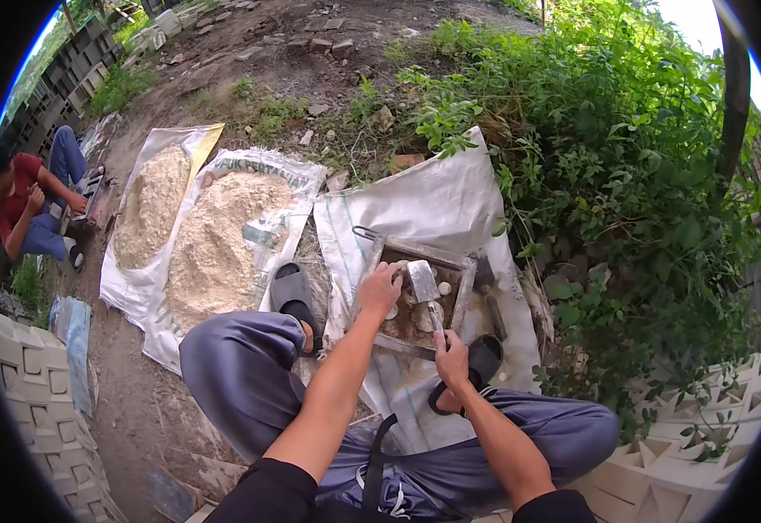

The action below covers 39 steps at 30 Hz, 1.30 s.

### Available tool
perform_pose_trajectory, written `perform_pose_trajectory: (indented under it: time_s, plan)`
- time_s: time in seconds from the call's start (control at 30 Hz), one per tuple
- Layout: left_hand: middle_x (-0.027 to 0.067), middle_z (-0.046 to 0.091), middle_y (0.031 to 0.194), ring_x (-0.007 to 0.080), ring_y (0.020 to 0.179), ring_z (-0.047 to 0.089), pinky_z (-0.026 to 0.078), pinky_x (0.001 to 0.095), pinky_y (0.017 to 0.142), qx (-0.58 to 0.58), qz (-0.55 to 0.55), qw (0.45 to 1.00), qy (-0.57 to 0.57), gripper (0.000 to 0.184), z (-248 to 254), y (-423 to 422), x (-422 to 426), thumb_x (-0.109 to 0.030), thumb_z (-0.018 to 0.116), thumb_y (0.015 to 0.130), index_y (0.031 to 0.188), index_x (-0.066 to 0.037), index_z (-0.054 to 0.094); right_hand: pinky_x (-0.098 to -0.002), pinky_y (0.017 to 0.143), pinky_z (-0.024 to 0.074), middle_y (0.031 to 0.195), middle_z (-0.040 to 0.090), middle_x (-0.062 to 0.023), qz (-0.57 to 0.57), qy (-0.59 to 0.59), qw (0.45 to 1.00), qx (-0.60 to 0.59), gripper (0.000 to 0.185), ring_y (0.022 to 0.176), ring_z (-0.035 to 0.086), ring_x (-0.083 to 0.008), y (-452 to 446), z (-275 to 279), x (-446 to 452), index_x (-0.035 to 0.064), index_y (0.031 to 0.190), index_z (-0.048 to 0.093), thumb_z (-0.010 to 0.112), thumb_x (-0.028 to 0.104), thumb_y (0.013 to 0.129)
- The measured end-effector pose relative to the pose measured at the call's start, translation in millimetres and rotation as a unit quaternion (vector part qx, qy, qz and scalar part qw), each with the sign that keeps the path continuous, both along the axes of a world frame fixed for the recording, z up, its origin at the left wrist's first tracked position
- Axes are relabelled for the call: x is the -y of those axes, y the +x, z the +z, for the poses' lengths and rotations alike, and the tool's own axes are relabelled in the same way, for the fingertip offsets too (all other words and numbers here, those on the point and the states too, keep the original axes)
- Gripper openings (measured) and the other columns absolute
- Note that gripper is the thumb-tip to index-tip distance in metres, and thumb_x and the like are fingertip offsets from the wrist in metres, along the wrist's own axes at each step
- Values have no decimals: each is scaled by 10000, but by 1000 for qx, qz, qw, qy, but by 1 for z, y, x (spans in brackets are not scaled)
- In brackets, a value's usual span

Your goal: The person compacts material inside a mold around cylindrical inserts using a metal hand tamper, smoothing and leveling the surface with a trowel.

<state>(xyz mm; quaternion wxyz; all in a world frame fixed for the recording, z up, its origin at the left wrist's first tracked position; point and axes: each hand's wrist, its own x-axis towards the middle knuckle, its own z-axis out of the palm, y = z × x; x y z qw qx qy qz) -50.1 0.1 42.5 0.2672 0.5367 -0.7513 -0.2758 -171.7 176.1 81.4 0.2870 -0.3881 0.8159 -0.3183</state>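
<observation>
In my right hand [452, 357] is the handle of a trowel [422, 281], whose flat blade is coated with pale material. The blade is over the inside of a wooden frame mould [433, 253], which lies on a white sack [415, 199] between my feet. My left hand [380, 289] is at the mould's left side, close to the blade. Its fingers are bent together, and whatever they hold is hidden. Greyish-brown material and a small round pale piece [444, 288] show inside the mould. A metal loop [366, 233] sticks out at its upper left corner.
Two sacks bearing heaps of pale powder [215, 244] lie to the left. Farther left, another person [36, 205] sits by a similar mould. Patterned blocks [40, 392] are stacked at lower left and lower right [703, 427]. Green plants [625, 174] crowd the right.
</observation>
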Motion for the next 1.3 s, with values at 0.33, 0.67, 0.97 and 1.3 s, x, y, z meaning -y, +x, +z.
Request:
perform_pose_trajectory:
  time_s: [0.33,0.67,0.97,1.3]
  plan:
    - [95,624,903,312,788,616,492,403,684,-113,20,993,-16,259,-5,3,2,-240,627,830,1053,-109,648,-465,665,441,747,611,-228,-18,0,999,-27,333,757,597,-424,-2,8,0,30,943,588,520,355,916]
    - [83,656,997,169,869,616,480,345,782,-583,60,681,438,466,36,-24,19,-415,431,969,1108,-4,601,-450,744,456,907,618,-177,-23,-111,983,-147,257,902,593,-379,2,31,7,88,1064,544,613,135,821]
    - [34,681,842,95,738,586,468,244,684,-329,1,886,327,232,42,3,39,-201,691,825,974,-24,696,-457,696,450,833,613,-231,55,-29,997,-54,252,798,594,-407,17,33,6,44,1038,556,604,203,849]
    - [124,686,769,278,699,650,483,372,652,-64,27,994,88,191,39,35,15,-255,685,769,817,-73,721,-503,694,448,818,626,-235,117,-13,993,-28,250,815,591,-445,31,18,-11,42,989,579,581,248,848]
